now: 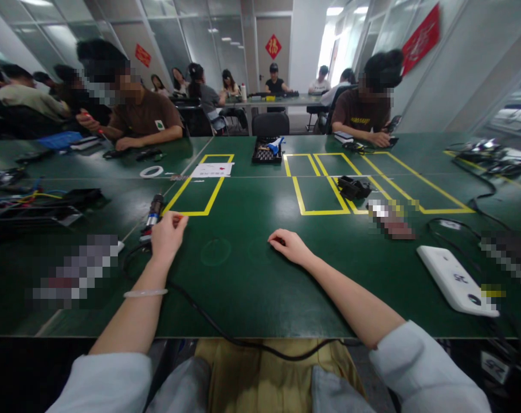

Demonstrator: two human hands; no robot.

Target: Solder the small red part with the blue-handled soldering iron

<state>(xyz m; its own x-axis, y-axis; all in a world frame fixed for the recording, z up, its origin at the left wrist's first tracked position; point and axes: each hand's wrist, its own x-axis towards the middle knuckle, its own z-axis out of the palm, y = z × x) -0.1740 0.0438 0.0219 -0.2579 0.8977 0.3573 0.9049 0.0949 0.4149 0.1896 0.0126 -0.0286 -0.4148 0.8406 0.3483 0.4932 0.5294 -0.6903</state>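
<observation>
My left hand [169,234] is raised a little over the green table, its fingers closed in a pinch. A speck of orange-red shows at the fingertips, too small to name. Just beside that hand, on its left, stands a powered screwdriver [156,207] with a black and blue body, partly hidden by the hand. My right hand [291,248] rests on the tabletop with its fingers curled inward; whatever may be inside is hidden. Between the two hands a faint ring mark [215,252] shows on the table [238,292].
A black cable [226,338] loops along the front edge. To the right lie a white power bank-like box [455,281] and a black part [353,187]. Further back are yellow tape outlines [303,212], a paper sheet [212,170] and a black tray [266,155]. Co-workers sit opposite.
</observation>
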